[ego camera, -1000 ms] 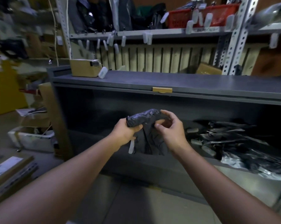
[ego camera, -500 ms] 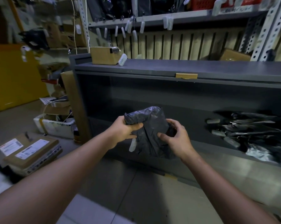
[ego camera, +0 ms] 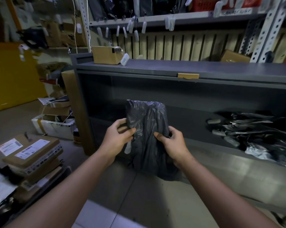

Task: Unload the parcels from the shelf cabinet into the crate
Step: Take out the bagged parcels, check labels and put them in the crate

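Black plastic parcel (ego camera: 147, 129) hung in front of the cabinet (ego camera: 172, 69), with the left hand (ego camera: 117, 139) and right hand (ego camera: 173, 142) each pinching a side. Supporting the limp bag underneath would have suited the carry. No crate could be made out. More parcels (ego camera: 254, 132) lay on the shelf at right.
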Demonstrator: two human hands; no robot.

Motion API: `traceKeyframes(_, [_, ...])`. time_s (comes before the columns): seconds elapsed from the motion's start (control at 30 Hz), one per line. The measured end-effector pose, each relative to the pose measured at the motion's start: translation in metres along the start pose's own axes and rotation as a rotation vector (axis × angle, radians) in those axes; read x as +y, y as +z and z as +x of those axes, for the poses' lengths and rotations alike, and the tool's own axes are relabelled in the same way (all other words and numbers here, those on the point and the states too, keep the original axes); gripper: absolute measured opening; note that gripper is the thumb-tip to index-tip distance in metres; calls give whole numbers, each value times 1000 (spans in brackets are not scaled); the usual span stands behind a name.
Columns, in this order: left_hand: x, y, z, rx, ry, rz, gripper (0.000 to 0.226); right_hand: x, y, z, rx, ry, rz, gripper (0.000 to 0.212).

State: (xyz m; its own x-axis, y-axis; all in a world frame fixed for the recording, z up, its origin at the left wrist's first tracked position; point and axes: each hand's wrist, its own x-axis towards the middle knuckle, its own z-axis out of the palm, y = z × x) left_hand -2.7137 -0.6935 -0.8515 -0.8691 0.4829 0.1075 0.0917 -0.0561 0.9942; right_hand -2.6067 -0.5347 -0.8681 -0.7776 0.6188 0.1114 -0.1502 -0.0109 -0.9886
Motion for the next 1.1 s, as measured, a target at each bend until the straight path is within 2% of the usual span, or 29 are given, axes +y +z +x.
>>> traceKeyframes(0.1, [3,-1,0,14,53,92,37,-4,3,-1,-9,47,52,18])
traceKeyframes(0.3, [0,-7,-4,-104,98,381,64,-18,3,2,14,100,150,18])
traceKeyframes(0.4, [-2,-12,-8,-190,196,620,95,-24,-1,2,8,123,177,18])
traceKeyframes(0.47, [3,-16,-11,-229,284,867,103,-25,-3,3,9,135,195,18])
traceKeyframes(0.6, [4,-21,-12,-271,456,1137,102,-25,-6,4,-3,157,202,21])
traceKeyframes(0.7, [-7,-21,-7,-273,484,1238,104,-23,-4,5,-14,190,180,22])
traceKeyframes(0.77, [-16,-24,-3,-268,510,1209,95,-23,-4,6,-19,216,166,23])
traceKeyframes(0.87, [-27,-28,3,-233,511,1115,69,-21,-6,11,9,253,125,29])
traceKeyframes(1.0, [-31,-26,10,-199,486,1025,50,-16,-12,18,82,285,115,53])
traceKeyframes(1.1, [-27,-19,13,-214,442,927,46,-17,-22,23,43,311,73,39])
